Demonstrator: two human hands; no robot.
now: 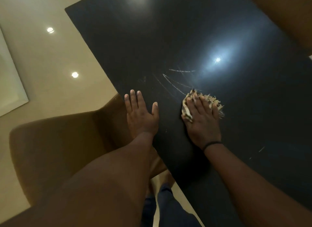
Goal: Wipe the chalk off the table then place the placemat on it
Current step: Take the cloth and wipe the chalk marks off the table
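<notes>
A glossy black table (168, 32) fills the upper right of the view. Thin white chalk lines (175, 84) cross it just beyond my hands, and a short faint streak (261, 149) lies at the right. My right hand (203, 120) presses flat on a frayed tan and dark patterned cloth (187, 108), whose fringe sticks out past my fingers. Resting flat at the table's left edge is my left hand (141, 115), fingers spread, holding nothing. No placemat is in view.
A tan upholstered chair (59, 142) stands under my left arm, against the table's left edge. Another tan chair (287, 19) sits at the far right corner. Beige glossy floor (42, 57) lies to the left. My legs (168, 210) show below.
</notes>
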